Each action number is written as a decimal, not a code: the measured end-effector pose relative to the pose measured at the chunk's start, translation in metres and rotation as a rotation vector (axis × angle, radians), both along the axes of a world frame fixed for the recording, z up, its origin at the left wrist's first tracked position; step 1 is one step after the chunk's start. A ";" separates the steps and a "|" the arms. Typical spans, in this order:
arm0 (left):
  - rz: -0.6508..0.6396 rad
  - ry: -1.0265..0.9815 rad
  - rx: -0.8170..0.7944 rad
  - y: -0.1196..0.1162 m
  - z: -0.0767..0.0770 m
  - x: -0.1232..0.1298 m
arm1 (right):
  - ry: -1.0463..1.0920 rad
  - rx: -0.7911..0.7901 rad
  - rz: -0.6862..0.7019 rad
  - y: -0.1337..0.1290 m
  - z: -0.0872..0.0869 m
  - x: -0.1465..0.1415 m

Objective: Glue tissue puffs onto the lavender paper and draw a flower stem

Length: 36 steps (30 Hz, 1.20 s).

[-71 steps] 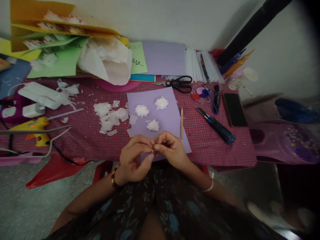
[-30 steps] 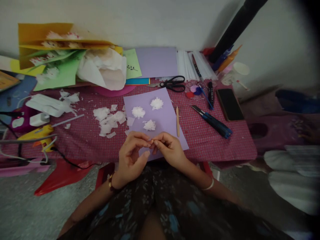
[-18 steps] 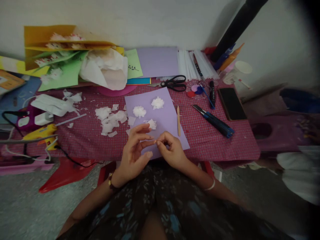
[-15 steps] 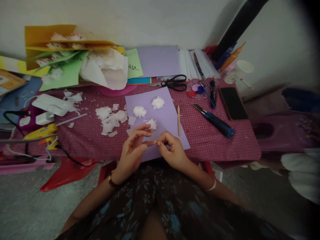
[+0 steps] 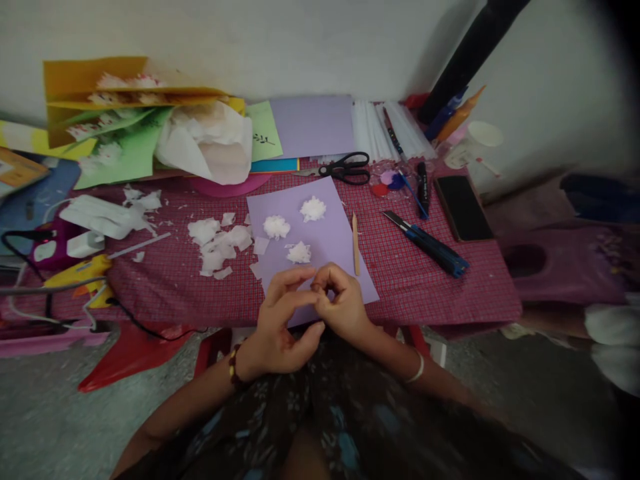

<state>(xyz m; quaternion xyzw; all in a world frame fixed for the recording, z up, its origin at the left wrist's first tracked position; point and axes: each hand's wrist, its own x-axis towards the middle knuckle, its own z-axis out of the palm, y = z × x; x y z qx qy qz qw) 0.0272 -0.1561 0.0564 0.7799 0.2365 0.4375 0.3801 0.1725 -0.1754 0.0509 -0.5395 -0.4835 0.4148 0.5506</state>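
Note:
Over the near edge of a purple sheet of paper (image 5: pixel 335 233), my two hands meet. The fingers of my left hand (image 5: pixel 287 320) are spread, its fingertips touching my right hand. My right hand (image 5: pixel 343 303) is closed, thumb against curled fingers; anything pinched there is too small or hidden to make out. Three fluffy white paper clusters lie on the sheet: one at the upper right (image 5: pixel 313 209), one at the left (image 5: pixel 277 227), and one just beyond my fingers (image 5: pixel 299 253). Torn white paper pieces (image 5: pixel 220 247) are scattered left of the sheet.
Right of the sheet lie a wooden stick (image 5: pixel 355 243), a utility knife (image 5: pixel 425 243), a marker (image 5: pixel 423 190) and a phone (image 5: pixel 464 208). Black scissors (image 5: pixel 345 168) rest behind it. A yellow glue gun (image 5: pixel 83 277) with cables sits at the left, near folded coloured cards (image 5: pixel 125 147).
My left hand has shifted right and turned, its fingers now against my right hand. The nearest white cluster shows more fully. The view has tilted slightly.

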 end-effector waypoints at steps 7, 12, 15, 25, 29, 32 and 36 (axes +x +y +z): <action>0.178 -0.160 -0.286 0.006 -0.002 0.003 | 0.440 -0.106 0.162 -0.002 -0.005 -0.001; 0.061 -0.521 -0.990 0.019 -0.005 0.002 | 0.401 -0.088 0.135 -0.005 -0.011 0.000; -0.005 -0.649 -1.275 0.025 -0.002 0.003 | 0.374 -0.107 0.140 -0.006 -0.013 0.002; 0.016 -0.664 -1.284 0.025 -0.005 0.006 | 0.121 -0.107 0.288 -0.009 -0.012 0.000; 0.034 -0.568 -1.065 0.021 -0.009 0.002 | 0.066 -0.131 0.296 -0.007 -0.014 0.000; 0.048 -0.441 -0.776 0.017 -0.009 -0.002 | 0.078 -0.157 0.300 -0.005 -0.014 0.000; -0.003 -0.123 -0.383 0.016 -0.004 -0.007 | 0.171 -0.199 0.306 -0.001 -0.015 -0.001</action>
